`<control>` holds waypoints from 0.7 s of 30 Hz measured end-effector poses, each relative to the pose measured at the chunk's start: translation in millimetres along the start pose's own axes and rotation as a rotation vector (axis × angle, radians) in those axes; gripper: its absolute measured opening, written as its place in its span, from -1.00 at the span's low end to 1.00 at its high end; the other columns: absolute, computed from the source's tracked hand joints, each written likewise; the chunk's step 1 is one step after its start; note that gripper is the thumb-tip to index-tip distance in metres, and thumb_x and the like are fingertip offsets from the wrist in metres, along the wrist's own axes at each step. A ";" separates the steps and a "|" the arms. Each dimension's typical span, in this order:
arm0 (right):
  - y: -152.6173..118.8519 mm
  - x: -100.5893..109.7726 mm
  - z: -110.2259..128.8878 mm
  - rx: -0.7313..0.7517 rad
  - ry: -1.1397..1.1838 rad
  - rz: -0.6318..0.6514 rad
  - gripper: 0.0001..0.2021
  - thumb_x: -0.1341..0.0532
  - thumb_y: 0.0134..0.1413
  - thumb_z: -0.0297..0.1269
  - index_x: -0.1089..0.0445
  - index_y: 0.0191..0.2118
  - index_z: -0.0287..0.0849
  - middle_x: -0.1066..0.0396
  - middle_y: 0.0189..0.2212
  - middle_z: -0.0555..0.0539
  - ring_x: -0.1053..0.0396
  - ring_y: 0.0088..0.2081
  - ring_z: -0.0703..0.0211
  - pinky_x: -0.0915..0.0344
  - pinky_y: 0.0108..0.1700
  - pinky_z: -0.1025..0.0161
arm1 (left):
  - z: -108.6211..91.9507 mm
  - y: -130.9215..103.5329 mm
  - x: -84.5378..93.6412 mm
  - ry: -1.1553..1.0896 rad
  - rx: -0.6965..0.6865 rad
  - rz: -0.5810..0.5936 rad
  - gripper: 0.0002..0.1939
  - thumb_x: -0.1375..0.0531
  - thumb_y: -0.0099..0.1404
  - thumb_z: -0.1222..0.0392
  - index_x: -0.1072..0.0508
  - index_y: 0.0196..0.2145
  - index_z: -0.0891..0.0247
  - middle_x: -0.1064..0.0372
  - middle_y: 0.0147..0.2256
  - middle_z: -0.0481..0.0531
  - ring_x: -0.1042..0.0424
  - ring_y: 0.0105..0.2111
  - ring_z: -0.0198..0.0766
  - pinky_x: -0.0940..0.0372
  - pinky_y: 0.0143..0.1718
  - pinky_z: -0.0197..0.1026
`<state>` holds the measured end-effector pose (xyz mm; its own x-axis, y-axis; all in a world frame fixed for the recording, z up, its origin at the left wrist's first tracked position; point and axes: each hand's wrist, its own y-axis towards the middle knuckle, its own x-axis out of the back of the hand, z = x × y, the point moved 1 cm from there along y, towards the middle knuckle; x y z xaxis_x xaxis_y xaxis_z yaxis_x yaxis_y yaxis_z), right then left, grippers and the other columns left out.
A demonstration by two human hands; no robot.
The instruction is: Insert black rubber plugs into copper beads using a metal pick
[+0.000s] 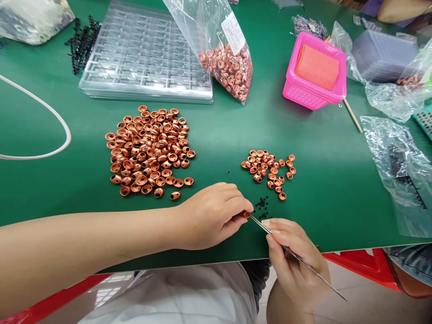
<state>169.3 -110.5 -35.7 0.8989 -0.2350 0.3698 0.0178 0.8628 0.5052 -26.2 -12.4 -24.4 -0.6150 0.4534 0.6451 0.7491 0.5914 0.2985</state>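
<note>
My left hand point(212, 216) pinches one small copper-coloured cup point(246, 214) between thumb and fingertips, just above the green table. A thin metal tool point(303, 261) is held in my right hand point(297, 252), its tip touching the cup. Beside the fingertips, tiny black pieces point(262, 207) lie scattered on the table. A smaller group of copper cups point(266, 167) sits beyond them, and a large heap of the same cups point(151, 153) lies to the left. One black speck point(228, 172) rests between the two groups.
Clear compartment trays point(145, 58) are stacked at the back left, next to a plastic bag of copper cups point(229, 67). At the back right stands a pink basket point(313, 92) with a wooden stick point(353, 116). Clear bags point(401, 175) lie right; a white cable point(62, 119) curves left.
</note>
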 end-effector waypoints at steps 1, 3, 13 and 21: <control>0.0 0.0 0.1 0.001 -0.005 0.005 -0.54 -0.24 0.00 -0.76 -0.44 -0.02 -0.17 -0.55 -0.15 -0.08 -0.53 -0.13 0.09 -0.53 -0.16 0.07 | 0.3 -0.2 -0.3 0.000 0.000 0.001 -0.88 -0.13 0.39 0.37 -0.46 -0.17 0.38 -0.46 -0.33 0.06 -0.35 -0.34 -0.23 -0.27 -0.26 -0.17; 0.2 0.4 0.0 0.008 -0.012 0.015 -0.54 -0.25 0.00 -0.75 -0.44 -0.02 -0.16 -0.55 -0.15 -0.08 -0.54 -0.13 0.09 -0.54 -0.16 0.07 | 1.1 -0.8 -0.8 0.001 -0.001 0.007 -0.88 -0.13 0.39 0.36 -0.46 -0.17 0.38 -0.46 -0.34 0.05 -0.35 -0.34 -0.23 -0.27 -0.26 -0.16; 0.4 1.8 0.4 0.025 -0.042 0.043 -0.52 -0.25 -0.01 -0.76 -0.43 0.00 -0.16 -0.54 -0.13 -0.08 -0.53 -0.11 0.10 -0.55 -0.15 0.07 | 0.2 0.2 0.4 -0.007 0.017 0.023 -0.88 -0.14 0.38 0.37 -0.46 -0.18 0.36 -0.46 -0.34 0.05 -0.35 -0.34 -0.23 -0.27 -0.25 -0.17; 1.9 0.3 -0.6 0.088 -0.040 0.034 -0.53 -0.25 -0.02 -0.77 -0.43 -0.01 -0.21 -0.53 -0.15 -0.10 -0.53 -0.12 0.08 -0.55 -0.17 0.07 | 0.6 -0.2 0.5 -0.010 0.020 0.026 -0.87 -0.13 0.39 0.36 -0.47 -0.18 0.37 -0.46 -0.34 0.06 -0.35 -0.35 -0.23 -0.28 -0.24 -0.17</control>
<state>169.9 -108.7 -35.1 0.8799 -0.2260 0.4180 -0.0525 0.8281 0.5582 -26.9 -11.8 -24.5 -0.5978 0.4753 0.6456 0.7600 0.5923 0.2676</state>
